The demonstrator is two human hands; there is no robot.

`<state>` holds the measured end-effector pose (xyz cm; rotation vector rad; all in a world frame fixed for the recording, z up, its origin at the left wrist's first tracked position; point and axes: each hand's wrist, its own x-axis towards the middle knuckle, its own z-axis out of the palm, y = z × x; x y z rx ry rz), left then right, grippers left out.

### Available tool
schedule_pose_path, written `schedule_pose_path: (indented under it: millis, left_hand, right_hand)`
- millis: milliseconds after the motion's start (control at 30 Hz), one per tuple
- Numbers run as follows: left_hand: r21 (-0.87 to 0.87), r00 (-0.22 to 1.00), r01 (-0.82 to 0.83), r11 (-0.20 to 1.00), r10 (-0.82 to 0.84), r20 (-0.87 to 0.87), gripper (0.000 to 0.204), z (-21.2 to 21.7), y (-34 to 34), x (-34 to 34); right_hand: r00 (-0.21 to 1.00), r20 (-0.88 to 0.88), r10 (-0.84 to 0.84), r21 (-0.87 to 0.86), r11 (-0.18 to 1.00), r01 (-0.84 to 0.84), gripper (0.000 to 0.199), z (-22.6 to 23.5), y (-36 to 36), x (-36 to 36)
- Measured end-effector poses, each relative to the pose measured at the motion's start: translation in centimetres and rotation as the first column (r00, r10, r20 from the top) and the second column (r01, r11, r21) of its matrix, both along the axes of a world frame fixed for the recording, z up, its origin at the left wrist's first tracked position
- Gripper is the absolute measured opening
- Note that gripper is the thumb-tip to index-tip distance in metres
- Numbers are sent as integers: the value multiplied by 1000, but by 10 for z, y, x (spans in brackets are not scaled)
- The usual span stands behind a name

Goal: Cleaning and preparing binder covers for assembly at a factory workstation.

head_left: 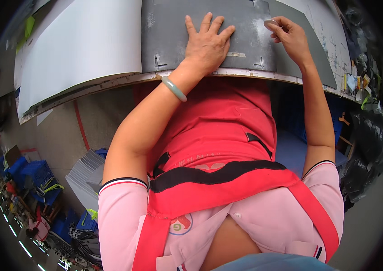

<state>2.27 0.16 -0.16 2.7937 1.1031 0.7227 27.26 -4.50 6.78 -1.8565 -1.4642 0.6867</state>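
Left hand: our left hand (208, 43) lies spread, palm flat on the grey sheet (173, 31).
Right hand: our right hand (291, 37) pinches a small pale disc (271, 22) at the sheet's right edge.
Sheet: on the tabletop (254, 73), just beside a white board (78, 45).
Progress: we judge the work mid-way; corner marks drawn, sheet uncut.
Packages: blue crates (38, 174) and stacked grey sheets (87, 174) on the floor, left.

Even bright light, fisheye-bent dark rim
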Motion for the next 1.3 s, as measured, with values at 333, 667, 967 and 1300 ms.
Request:
schedule_pose_path:
  millis: [333,667,967,1300]
  left_hand:
    - [-43,1000,-8,999,9,11,35,4,1,0]
    - [-50,999,2,999,0,39,34,4,1,3]
    - [-43,999,-3,999,4,35,34,2,2,0]
    - [-32,999,-5,999,7,41,33,1,1,2]
  right_hand:
    - [881,465,83,34,993,-111,19,-11,103,12]
    - [916,401,20,-166,985,51,20,-7,109,21]
    - [957,271,-100,-162,976,148,20,-5,106,-4]
    - [979,82,186,-69,981,-181,21,0,145,-77]
